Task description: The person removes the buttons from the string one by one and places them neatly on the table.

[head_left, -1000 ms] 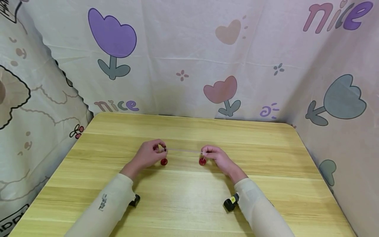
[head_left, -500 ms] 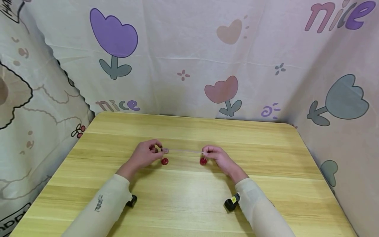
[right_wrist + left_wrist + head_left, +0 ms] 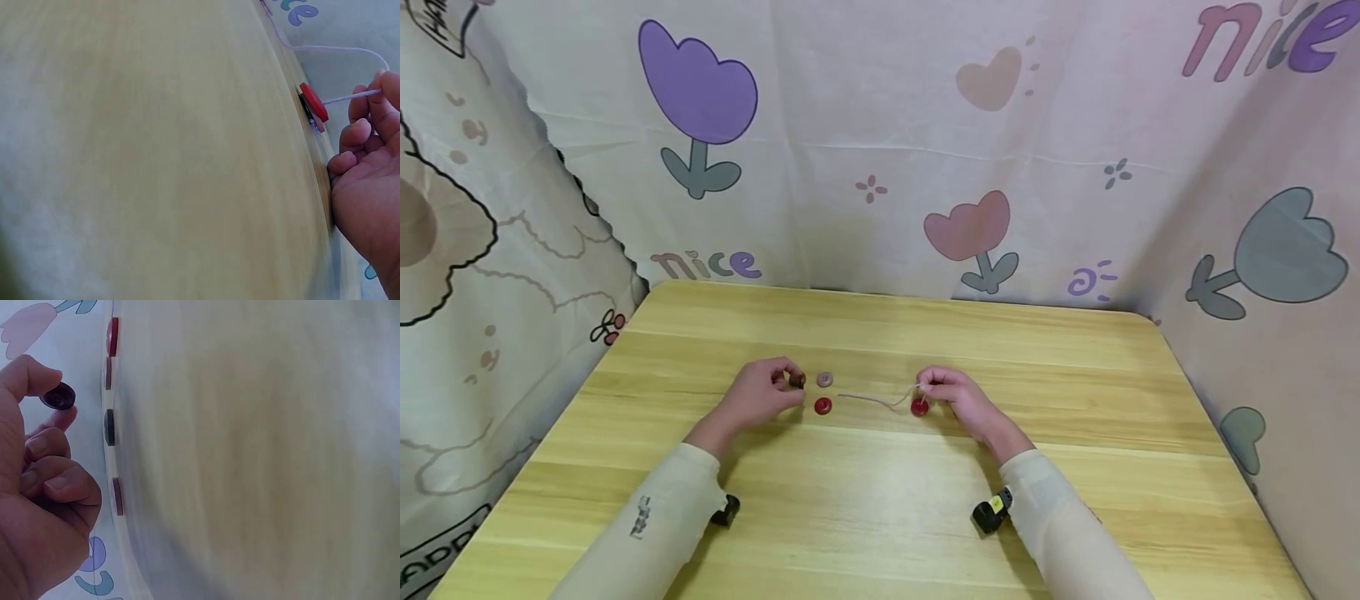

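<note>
My left hand (image 3: 763,392) pinches a dark round button (image 3: 59,396) between thumb and fingertip, its other fingers curled. To its right in the head view lie a pale mauve button (image 3: 824,379) and a red button (image 3: 823,406). My right hand (image 3: 958,400) pinches a thin whitish cord (image 3: 868,399) that runs slack to the left, its far end loose. Below the right fingertips, a second red button (image 3: 314,102) is strung on the cord, tilted in the right wrist view. Dark items behind that button are partly hidden.
Several buttons stand edge-on in the left wrist view, among them a dark one (image 3: 110,427) and a brownish one (image 3: 117,496). The wooden table (image 3: 880,500) backs onto a printed cloth (image 3: 850,100). Cloth also hangs at both sides.
My left hand has drawn left, away from the cord and the mauve button, which now shows uncovered. The cord, taut between both hands before, has dropped slack. My right hand keeps its place.
</note>
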A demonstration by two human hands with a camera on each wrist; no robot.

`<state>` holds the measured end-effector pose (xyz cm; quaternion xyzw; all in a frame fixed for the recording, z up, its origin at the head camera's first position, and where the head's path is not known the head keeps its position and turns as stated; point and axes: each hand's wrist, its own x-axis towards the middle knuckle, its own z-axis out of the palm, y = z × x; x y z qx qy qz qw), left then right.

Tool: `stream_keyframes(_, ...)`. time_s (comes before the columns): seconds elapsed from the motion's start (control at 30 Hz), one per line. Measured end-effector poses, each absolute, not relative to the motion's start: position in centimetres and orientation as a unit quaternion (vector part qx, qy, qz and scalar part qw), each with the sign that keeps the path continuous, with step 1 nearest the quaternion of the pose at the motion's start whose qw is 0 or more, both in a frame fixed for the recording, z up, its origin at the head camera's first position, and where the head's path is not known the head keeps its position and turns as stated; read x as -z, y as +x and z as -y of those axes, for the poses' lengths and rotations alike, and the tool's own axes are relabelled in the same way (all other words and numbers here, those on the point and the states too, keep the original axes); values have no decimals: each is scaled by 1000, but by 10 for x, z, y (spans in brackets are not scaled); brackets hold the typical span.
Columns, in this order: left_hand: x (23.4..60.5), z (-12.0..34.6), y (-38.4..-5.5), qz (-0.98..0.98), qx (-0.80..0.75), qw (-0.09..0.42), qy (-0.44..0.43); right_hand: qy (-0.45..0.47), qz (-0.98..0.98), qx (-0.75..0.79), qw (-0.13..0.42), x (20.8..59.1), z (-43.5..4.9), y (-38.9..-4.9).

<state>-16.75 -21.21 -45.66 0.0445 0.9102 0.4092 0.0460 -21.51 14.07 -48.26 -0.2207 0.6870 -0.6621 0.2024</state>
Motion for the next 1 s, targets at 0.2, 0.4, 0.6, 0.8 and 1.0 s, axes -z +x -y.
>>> stream_keyframes(0.2,457,214,-167,-909,-411,62,37,-226,-688,660,201,483,-142,-216)
stream_keyframes(0.4,460,218,-165,-915,-396,64,33,-222,-687,662,203,481,-142,-216)
stream_keyframes(0.6,460,223,-162,-920,-385,68,34,-216,-688,662,203,481,-142,-215)
stream_keyframes(0.8,460,227,-161,-925,-371,73,39,-216,-688,663,202,482,-141,-216)
stream_keyframes(1.0,462,231,-160,-930,-354,87,41,-216,-686,665,202,482,-141,-215)
